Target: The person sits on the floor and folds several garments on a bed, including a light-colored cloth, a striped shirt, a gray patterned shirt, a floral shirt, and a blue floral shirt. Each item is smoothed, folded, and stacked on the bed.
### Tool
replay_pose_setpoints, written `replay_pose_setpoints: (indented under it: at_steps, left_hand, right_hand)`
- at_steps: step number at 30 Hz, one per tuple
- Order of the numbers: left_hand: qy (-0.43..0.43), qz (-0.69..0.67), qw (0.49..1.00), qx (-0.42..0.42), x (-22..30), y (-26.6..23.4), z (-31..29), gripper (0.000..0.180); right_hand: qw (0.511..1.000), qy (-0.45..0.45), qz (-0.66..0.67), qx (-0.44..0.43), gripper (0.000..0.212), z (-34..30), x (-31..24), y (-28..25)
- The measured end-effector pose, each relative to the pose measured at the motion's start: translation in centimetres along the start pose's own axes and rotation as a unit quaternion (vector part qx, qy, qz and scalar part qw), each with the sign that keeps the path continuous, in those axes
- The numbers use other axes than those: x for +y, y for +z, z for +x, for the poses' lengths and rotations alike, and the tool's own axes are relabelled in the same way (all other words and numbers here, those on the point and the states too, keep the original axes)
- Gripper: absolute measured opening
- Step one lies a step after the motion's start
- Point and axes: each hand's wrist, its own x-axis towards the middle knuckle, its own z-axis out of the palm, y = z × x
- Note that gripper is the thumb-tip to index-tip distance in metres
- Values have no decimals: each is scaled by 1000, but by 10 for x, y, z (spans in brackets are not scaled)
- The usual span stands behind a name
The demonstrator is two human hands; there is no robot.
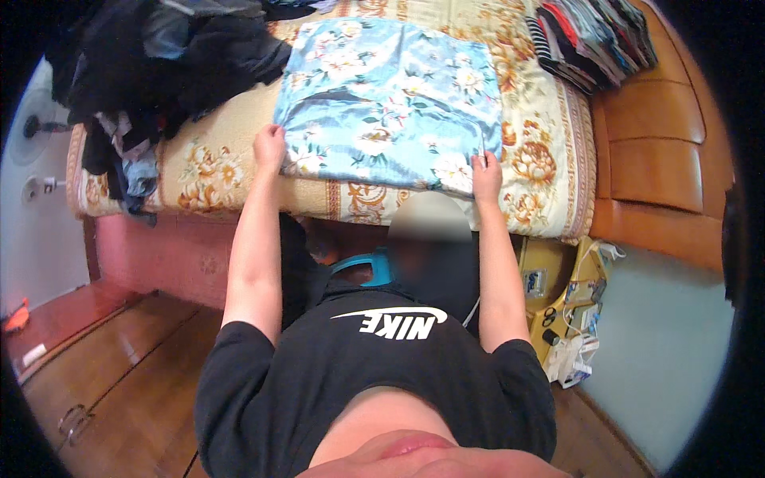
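Blue, satiny-looking cloth (pixel 382 143) with white flowers, spread across the middle of a bed (pixel 307 196), close to the near edge. At the cloth's left side, a bare left hand (pixel 269 149), fingers curled around the fabric; at the near right corner, a bare right hand (pixel 487 177), pinching the fabric between thumb and fingers. Across the cloth, a dark crease or slit, impossible to tell which. Possible trouble: smooth fabric slipping from a loose pinch, or bunching at that crease under an uneven pull. Also a risk of dragging the heap of dark clothes (pixel 207 72) at the far left of the bed, apparently touching the cloth's left edge; with a wide swing right, of toppling the folded stack (pixel 594 40) at the far right corner, beside the brown padded headboard (pixel 653 151). Toward the near edge, only a narrow strip of flowered bedspread (pixel 534 159), so easy to let the cloth droop over, near a yellow drawer or tray (pixel 550 255) with scissors (pixel 549 317). Most room for moving: between cloth and headboard at the near right corner, and left of the left hand, as far as garments (pixel 142 174) dangling by the near left corner.
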Motion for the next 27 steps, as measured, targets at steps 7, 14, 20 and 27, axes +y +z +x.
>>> replay_pose_setpoints:
  at_steps: [7, 14, 20, 27]
  left_hand:
    - [376, 283, 879, -77, 24, -40, -91, 63]
    - [352, 177, 912, -118, 0, -39, -74, 63]
    - [220, -51, 972, 71, -35, -2, -2, 52]
    - [201, 181, 958, 91, -34, 7, -12, 51]
  right_hand:
    - [986, -143, -74, 41, 42, -55, 8, -29]
    - [991, -14, 56, 124, 35, -15, 19, -19]
    - [991, 89, 49, -87, 33, 135, 29, -14]
    - [710, 335, 515, -345, 37, 236, 14, 32]
